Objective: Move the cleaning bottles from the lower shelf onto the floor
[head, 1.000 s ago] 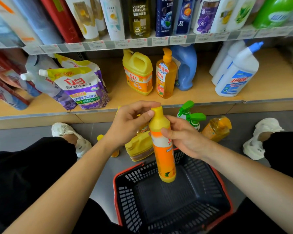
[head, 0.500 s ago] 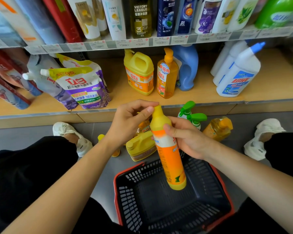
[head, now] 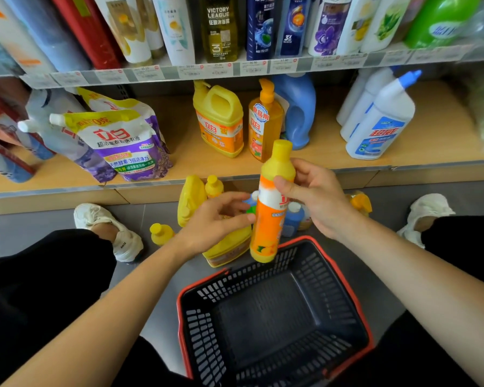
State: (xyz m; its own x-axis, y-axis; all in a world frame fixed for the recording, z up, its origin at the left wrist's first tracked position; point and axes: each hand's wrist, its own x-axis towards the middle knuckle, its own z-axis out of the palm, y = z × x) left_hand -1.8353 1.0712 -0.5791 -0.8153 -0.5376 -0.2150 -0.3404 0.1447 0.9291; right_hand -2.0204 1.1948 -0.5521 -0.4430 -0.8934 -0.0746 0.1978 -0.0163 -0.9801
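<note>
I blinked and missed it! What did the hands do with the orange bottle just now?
The left hand let go of the yellow cap and dropped beside the orange bottle, fingers relaxed. The right hand kept its grip and carried the bottle forward, from over the basket to its far rim. The basket and the shelf bottles stayed put.

the held bottle [head: 268, 219] is orange with a white band and yellow top. the basket [head: 204, 339] is black, slotted, with a red rim. on the tan lower shelf [head: 430, 129]: a yellow jug [head: 220, 118] with orange label, a white bottle [head: 380, 121] capped blue.
</note>
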